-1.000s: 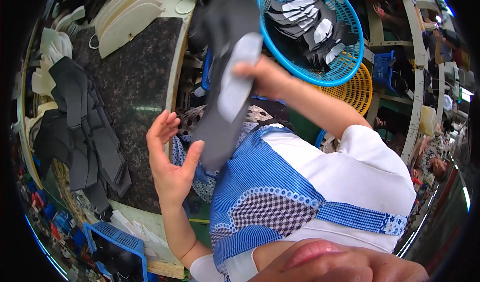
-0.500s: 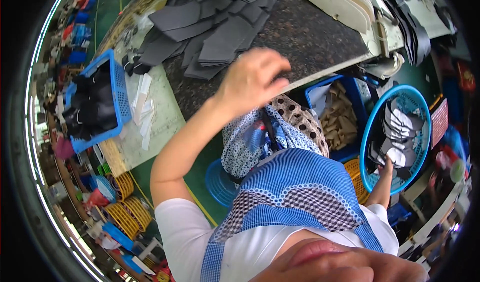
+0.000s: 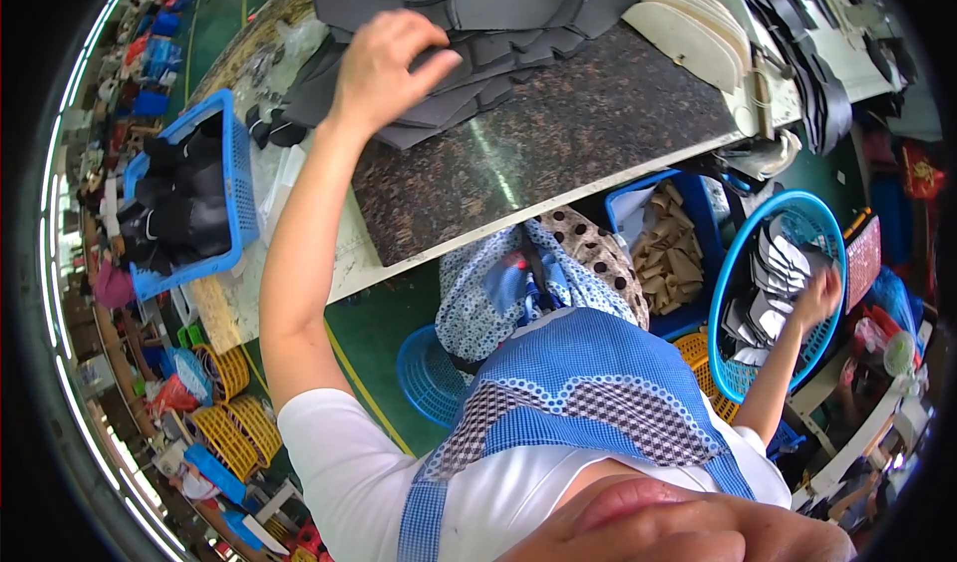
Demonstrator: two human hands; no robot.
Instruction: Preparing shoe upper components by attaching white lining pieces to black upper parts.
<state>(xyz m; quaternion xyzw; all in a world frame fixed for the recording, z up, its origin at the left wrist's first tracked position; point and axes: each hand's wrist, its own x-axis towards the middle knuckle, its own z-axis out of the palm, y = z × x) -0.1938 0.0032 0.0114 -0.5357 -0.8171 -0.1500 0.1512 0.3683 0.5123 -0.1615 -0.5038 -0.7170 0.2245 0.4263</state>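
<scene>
Over the near left part of a pile of dark grey, flat cut pieces [image 3: 518,8], my left hand [image 3: 389,71] is raised, with its thumb apart from its bent fingers and nothing visible in it. The pile lies on a dark speckled slab [image 3: 598,103] on the table. At the right, my right hand [image 3: 819,298] is by the far side of a light blue round basket [image 3: 736,377]. Motion blurs its fingers, so I cannot make out whether they hold anything. Inside that basket are stacked white and dark grey pieces [image 3: 778,273].
A blue crate [image 3: 239,178] of black moulded pieces stands at the table's left. Cream curved panels [image 3: 693,33] lie at the far right. Below the table edge is a blue bin [image 3: 703,203] of tan scraps, near my apron [image 3: 598,363]. Another blue basket [image 3: 429,377] is on the floor.
My left hand has moved left and farther over the table. The grey pieces lie differently, leaving more slab bare. My right hand has moved from the basket's pieces toward its far side.
</scene>
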